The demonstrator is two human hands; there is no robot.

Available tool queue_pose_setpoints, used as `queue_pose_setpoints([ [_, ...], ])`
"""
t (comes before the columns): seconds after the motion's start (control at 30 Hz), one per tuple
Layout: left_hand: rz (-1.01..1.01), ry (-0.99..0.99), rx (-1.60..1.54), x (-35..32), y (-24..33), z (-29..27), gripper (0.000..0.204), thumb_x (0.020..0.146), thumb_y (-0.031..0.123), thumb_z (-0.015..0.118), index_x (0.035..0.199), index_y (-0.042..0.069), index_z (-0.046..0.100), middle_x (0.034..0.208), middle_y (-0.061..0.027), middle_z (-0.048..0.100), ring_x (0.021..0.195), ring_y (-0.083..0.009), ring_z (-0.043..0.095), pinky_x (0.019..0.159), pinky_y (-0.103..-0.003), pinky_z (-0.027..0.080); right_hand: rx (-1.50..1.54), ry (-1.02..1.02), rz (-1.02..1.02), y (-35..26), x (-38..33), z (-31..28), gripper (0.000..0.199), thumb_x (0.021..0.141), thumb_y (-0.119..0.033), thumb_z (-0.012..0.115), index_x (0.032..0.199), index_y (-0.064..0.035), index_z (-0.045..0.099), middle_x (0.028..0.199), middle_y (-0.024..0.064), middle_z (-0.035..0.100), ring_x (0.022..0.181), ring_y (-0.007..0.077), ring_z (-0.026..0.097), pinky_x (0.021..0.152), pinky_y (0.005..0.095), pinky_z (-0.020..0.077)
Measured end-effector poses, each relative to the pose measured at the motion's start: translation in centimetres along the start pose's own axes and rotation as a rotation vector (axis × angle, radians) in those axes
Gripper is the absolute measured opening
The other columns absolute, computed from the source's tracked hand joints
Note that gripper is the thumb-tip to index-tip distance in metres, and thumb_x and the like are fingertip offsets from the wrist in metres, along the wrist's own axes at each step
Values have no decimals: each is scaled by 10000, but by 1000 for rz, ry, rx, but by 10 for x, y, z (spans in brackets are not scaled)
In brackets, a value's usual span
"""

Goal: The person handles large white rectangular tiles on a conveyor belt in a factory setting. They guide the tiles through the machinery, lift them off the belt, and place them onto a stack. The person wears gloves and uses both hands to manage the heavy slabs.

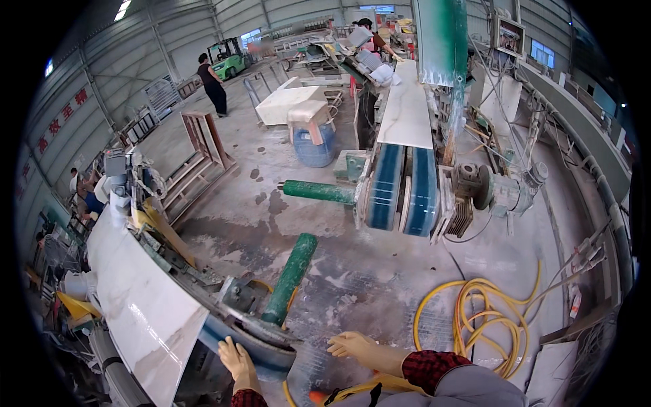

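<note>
My left hand (236, 361) lies with its fingers stretched out on the blue belt (268, 358) at the end of the near conveyor, holding nothing. Just beyond it on that conveyor rests a large white slab (139, 292), its corner close to my fingers. My right hand (350, 344) hangs over the floor to the right of the belt end. Its fingers point left, loosely bent, and nothing shows in them. A green roller (291, 275) sticks out from the near conveyor's end, ahead of both hands.
Across the gap stands another conveyor with blue belts (385, 186), a pale slab (407, 112) and a green roller (319, 190). Yellow hose (478, 325) lies coiled at right. Beyond are a blue drum (314, 146), metal frame (203, 139), forklift (229, 62) and a walking person (211, 85).
</note>
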State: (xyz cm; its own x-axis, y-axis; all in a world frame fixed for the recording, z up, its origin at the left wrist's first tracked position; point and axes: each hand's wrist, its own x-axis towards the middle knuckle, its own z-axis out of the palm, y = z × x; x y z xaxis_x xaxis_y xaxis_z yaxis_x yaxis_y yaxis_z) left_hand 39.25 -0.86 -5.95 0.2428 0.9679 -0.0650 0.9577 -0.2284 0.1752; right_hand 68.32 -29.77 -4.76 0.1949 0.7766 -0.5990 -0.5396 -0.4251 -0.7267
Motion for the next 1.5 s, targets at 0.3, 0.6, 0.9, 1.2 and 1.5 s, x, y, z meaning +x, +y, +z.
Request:
queue_pose_setpoints([
  [0.3,556,113,-541,-125,-98,-15,403,1142,116,548,1507,-27,640,1561,-303,575,1436,-521,522,1220,-555,405,-83,-176,2,82,43,137,528,1155,-458,612,1399,0,710,1324,206,793,1207,295,765,1084,404,589],
  [0.6,146,399,-658,-311,-263,-61,370,1177,182,550,1461,8,711,1481,-242,709,1427,-414,636,1245,-489,442,-175,-360,104,140,72,354,650,1091,-602,678,1315,5,746,1155,183,802,985,263,782,873,364,625],
  [0.9,-392,348,-651,-413,-313,-47,388,1184,204,535,1483,12,690,1498,-244,694,1434,-411,627,1247,-480,445,246,-410,186,151,233,440,505,1111,-419,710,1328,35,678,1131,211,791,915,314,771,826,418,654],
  [1.2,-791,341,-628,-486,-294,-17,407,1191,226,520,1506,15,669,1514,-246,678,1441,-408,617,1249,-470,448,299,-50,240,94,272,533,667,1084,-389,762,1535,48,537,1556,248,629,1439,440,627,1159,618,557],
  [1.5,-858,287,-650,-504,-296,12,426,1199,247,505,1529,18,648,1531,-248,663,1449,-405,608,1251,-461,451,441,-101,82,110,314,526,540,1047,-86,747,1539,-1,542,1423,235,656,1246,419,718,993,578,681],
])
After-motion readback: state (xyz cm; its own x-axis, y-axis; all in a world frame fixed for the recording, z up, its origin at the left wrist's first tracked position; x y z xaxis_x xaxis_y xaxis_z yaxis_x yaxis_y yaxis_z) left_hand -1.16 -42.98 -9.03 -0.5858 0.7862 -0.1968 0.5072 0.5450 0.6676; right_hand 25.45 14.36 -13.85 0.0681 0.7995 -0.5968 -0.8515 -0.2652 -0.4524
